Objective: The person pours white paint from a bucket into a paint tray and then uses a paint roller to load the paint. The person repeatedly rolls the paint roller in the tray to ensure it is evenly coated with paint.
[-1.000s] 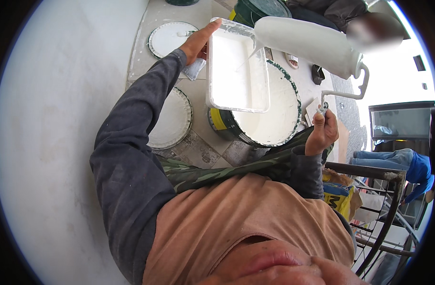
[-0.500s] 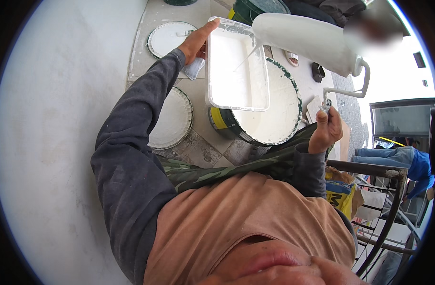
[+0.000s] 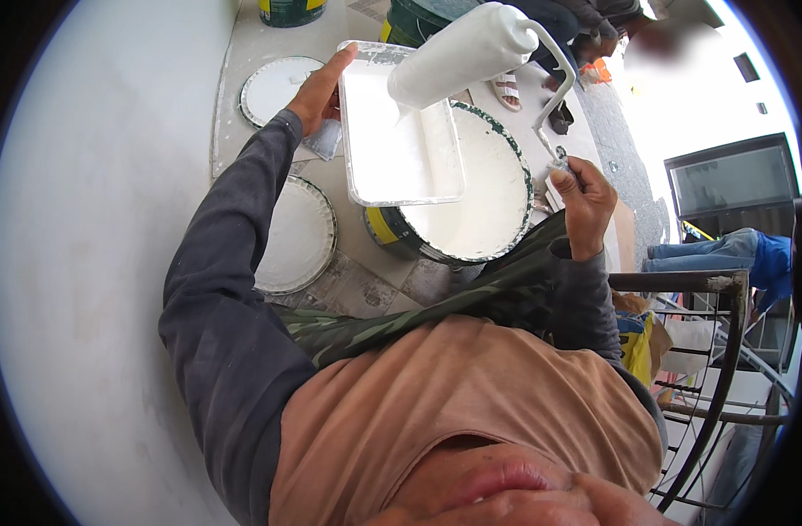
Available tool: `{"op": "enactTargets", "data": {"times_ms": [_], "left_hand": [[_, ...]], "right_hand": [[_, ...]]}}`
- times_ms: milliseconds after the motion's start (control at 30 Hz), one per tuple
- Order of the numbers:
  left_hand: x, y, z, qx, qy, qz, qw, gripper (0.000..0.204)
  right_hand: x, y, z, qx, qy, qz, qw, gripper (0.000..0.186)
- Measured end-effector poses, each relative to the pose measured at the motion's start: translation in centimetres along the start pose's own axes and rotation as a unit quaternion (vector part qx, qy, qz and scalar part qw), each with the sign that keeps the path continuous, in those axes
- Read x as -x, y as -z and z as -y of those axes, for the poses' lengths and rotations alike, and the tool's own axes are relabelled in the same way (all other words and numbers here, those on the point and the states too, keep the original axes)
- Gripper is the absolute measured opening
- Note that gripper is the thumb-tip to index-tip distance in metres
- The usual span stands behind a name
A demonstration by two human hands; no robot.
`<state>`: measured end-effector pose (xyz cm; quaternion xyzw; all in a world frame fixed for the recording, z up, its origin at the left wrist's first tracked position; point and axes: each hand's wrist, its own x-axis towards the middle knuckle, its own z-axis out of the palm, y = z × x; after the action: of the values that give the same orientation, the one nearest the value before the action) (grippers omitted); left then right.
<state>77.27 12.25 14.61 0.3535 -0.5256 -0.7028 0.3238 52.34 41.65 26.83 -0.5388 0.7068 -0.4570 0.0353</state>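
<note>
My left hand (image 3: 320, 93) grips the far left corner of a clear plastic tray (image 3: 405, 198) with white paint in it, its thumb over the rim. Closed around the handle of a paint roller (image 3: 461, 54) is my right hand (image 3: 585, 203). The roller's white, paint-soaked sleeve hangs above the far end of the tray, its lower end close to the paint. Below and to the right of the tray stands a large green bucket (image 3: 385, 226) with a yellow patch, holding white paint. The tray covers part of its mouth.
White-coated lids (image 3: 298, 230) lie on the tiled floor at left, beside a pale wall (image 3: 85, 263). More green buckets (image 3: 292, 10) stand at the back. A metal railing (image 3: 673, 281) runs at right. One person sits at the far right back; another in blue (image 3: 773, 267) bends beyond the railing.
The roller has swung left and tilted, its lower end now down over the tray. The whole view has shifted, so tray and bucket sit further left. Both hands keep their grip.
</note>
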Motion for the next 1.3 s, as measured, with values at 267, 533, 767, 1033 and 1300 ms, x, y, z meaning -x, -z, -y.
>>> {"op": "enactTargets", "data": {"times_ms": [267,533,767,1033,1300], "left_hand": [[-0.4,0.4,0.3,-0.004,0.006,0.019,1.000,0.087],[-0.3,0.2,0.3,-0.002,-0.004,0.008,1.000,0.086],[-0.2,0.1,0.5,0.000,-0.015,0.004,1.000,0.086],[-1.4,0.6,1.5,-0.003,-0.027,0.019,0.999,0.086],[-0.9,0.3,1.2,-0.034,-0.053,0.009,0.998,0.086]], "right_hand": [[-0.7,0.7,0.5,0.067,-0.013,0.026,0.997,0.028],[-1.0,1.2,0.4,0.007,-0.020,0.018,1.000,0.032],[-1.7,3.6,0.7,0.041,-0.055,0.031,0.997,0.030],[-7.0,10.0,2.6,0.227,-0.138,0.204,0.942,0.040],[-9.6,0.9,-5.6,0.351,-0.106,0.410,0.835,0.042]]}}
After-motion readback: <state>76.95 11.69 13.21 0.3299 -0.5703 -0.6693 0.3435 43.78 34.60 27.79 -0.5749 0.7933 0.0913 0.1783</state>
